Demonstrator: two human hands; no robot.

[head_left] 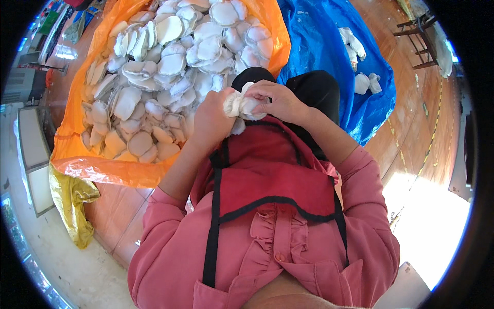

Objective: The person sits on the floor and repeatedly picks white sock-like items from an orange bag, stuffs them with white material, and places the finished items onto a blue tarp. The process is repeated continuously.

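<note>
Above my lap, both hands are closed around a bunched white cloth piece (242, 104), soft and crumpled. My left hand (212, 116) wraps its left side, with part of the cloth puffing out past the fingers. From the other side, my right hand (280, 103) pinches it between thumb and fingers. To the left of my hands, a large heap of white, oval, padded pieces (172, 64) lies on a spread orange plastic sheet (77, 149). Some lie flat and others lean in stacks.
At the right, a blue plastic sheet (314, 46) carries several white bundles (362, 84). A dark wooden stool (419, 41) stands at the far right. A yellow plastic bag (72, 201) lies by the orange sheet's near left corner. My red apron (272, 190) covers my lap.
</note>
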